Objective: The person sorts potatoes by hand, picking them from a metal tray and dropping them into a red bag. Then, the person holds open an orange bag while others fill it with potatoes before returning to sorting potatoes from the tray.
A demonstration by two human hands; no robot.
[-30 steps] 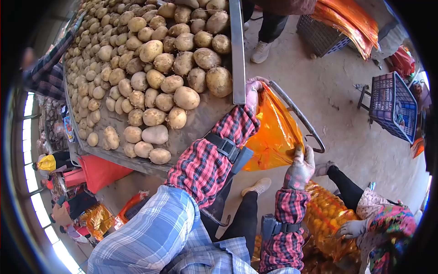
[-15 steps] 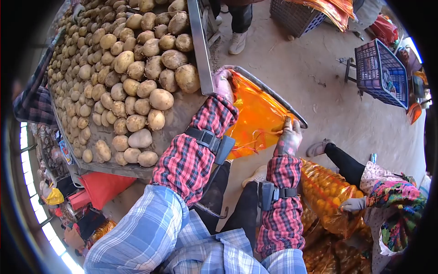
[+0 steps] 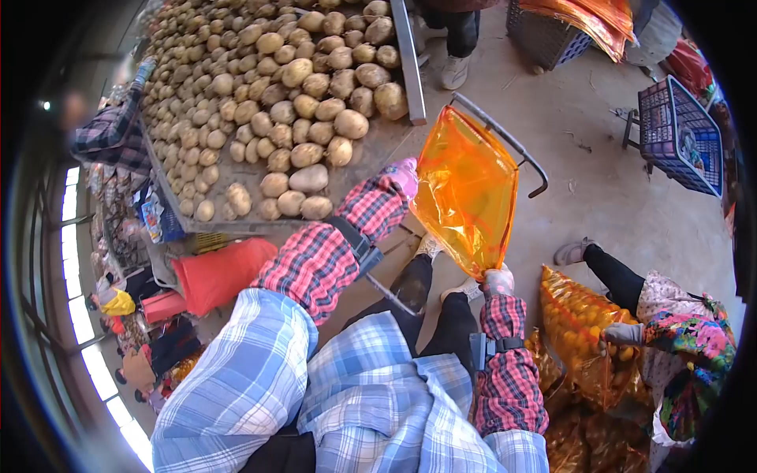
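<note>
An orange plastic mesh bag [image 3: 465, 193] hangs spread open below a bent metal bar [image 3: 501, 134] at the end of the potato table. My left hand [image 3: 404, 176], gloved in pink, grips the bag's left edge beside the table corner. My right hand [image 3: 497, 282] is closed round the bag's lower, gathered corner, close to my legs. The bag's upper edge meets the bar. Many loose potatoes [image 3: 307, 177] lie on the sloping table [image 3: 371, 146], to the left of the bag.
A metal rail [image 3: 410, 63] edges the table. Filled orange bags [image 3: 583, 339] stand at the lower right, with a co-worker's gloved hand [image 3: 623, 334] on one. A blue crate [image 3: 678, 142] sits at the right. Another person's feet [image 3: 456, 71] are beyond the table.
My right hand has left the bar and drawn the bag's corner down toward me. The bag now spreads wider. My left hand stays on its edge. The whole view has shifted.
</note>
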